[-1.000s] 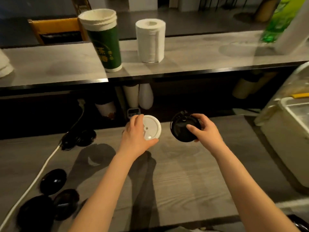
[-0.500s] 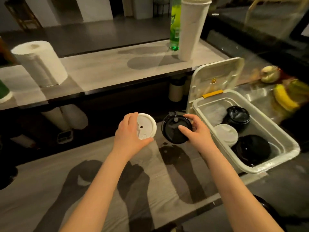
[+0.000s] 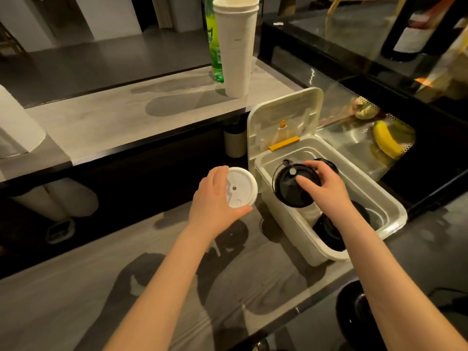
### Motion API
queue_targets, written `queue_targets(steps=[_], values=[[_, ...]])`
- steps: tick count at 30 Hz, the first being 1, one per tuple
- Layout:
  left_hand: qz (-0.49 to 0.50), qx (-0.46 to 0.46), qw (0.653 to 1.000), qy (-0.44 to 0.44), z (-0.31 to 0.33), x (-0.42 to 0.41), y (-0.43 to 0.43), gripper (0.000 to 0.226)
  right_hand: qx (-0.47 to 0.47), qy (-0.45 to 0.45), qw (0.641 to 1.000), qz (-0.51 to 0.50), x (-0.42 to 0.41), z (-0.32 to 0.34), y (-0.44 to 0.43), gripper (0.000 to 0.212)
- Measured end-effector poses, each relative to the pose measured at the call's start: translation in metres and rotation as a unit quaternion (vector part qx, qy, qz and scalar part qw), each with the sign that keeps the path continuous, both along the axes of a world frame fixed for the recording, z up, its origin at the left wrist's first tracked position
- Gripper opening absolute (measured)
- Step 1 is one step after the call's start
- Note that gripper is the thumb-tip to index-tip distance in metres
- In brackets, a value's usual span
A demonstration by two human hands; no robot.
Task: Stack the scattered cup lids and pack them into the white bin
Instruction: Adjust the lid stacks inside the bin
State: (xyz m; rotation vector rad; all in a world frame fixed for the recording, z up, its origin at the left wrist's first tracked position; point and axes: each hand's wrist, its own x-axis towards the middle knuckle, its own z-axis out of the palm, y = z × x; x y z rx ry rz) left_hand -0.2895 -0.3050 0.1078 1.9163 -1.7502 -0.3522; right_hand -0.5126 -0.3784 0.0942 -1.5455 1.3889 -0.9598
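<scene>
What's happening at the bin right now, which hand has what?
A person is packing cup lids. Their right hand grips a black lid above the open white bin, not yet set down. Their left hand holds a white lid just outside the bin's left wall, above the counter. Other black lids lie in the bin.

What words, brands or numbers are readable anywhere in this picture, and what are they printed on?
No text is readable.
Green bottle: label print blurred.
Stack of white paper cups: tiny dark mark, too small.
Raised lid of the white bin: orange mark, too small.
Dark bottle, top right: pale label, blurred.
</scene>
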Motion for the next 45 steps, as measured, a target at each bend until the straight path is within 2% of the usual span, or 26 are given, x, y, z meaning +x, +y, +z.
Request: queue_targets(steps=[4,8,12,16,18,20,25,27,30,32,34,41,45], values=[[-0.034,0.002,0.999,0.024,-0.005,-0.017,-0.007,0.088,0.007,0.118,0.992,-0.034,-0.039,0.005,-0.011,0.029],[-0.055,0.014,0.998,0.01,-0.012,-0.037,-0.014,0.087,0.033,0.252,0.967,-0.028,-0.079,0.011,-0.027,0.034],[-0.05,0.029,0.998,0.008,-0.014,-0.061,-0.023,0.088,0.062,0.327,0.938,0.102,-0.106,0.011,-0.044,0.034],[-0.021,0.028,0.999,0.014,-0.014,-0.085,-0.04,0.089,0.118,0.388,0.884,0.235,-0.12,-0.009,-0.058,0.048],[-0.01,0.035,0.999,0.018,-0.015,-0.097,-0.046,0.091,0.114,0.442,0.85,0.264,-0.125,-0.02,-0.062,0.06],[-0.004,0.043,0.999,0.016,-0.016,-0.11,-0.052,0.089,0.08,0.47,0.84,0.259,-0.13,-0.025,-0.064,0.067],[0.015,0.031,0.999,0.022,-0.017,-0.128,-0.06,0.088,-0.003,0.484,0.835,0.262,-0.134,-0.027,-0.06,0.061],[0.019,0.031,0.999,0.025,-0.019,-0.132,-0.06,0.09,-0.045,0.455,0.85,0.261,-0.132,-0.022,-0.061,0.058],[0.018,0.042,0.998,0.031,-0.019,-0.139,-0.061,0.102,-0.091,0.307,0.917,0.238,-0.12,-0.009,-0.066,0.048],[0.021,0.05,0.997,0.049,-0.018,-0.142,-0.061,0.108,-0.047,0.168,0.956,0.235,-0.105,-0.004,-0.068,0.047],[0.014,0.039,0.997,0.061,-0.017,-0.144,-0.06,0.109,0.024,0.068,0.965,0.25,-0.09,0.0,-0.071,0.047],[-0.016,0.015,1.0,0.01,-0.018,-0.143,-0.059,0.101,0.044,0.072,0.963,0.257,-0.07,0.0,-0.089,0.033],[0.022,0.07,0.996,-0.055,-0.036,-0.129,-0.05,0.082,-0.006,0.224,0.942,0.25,-0.073,-0.009,-0.097,0.033]])
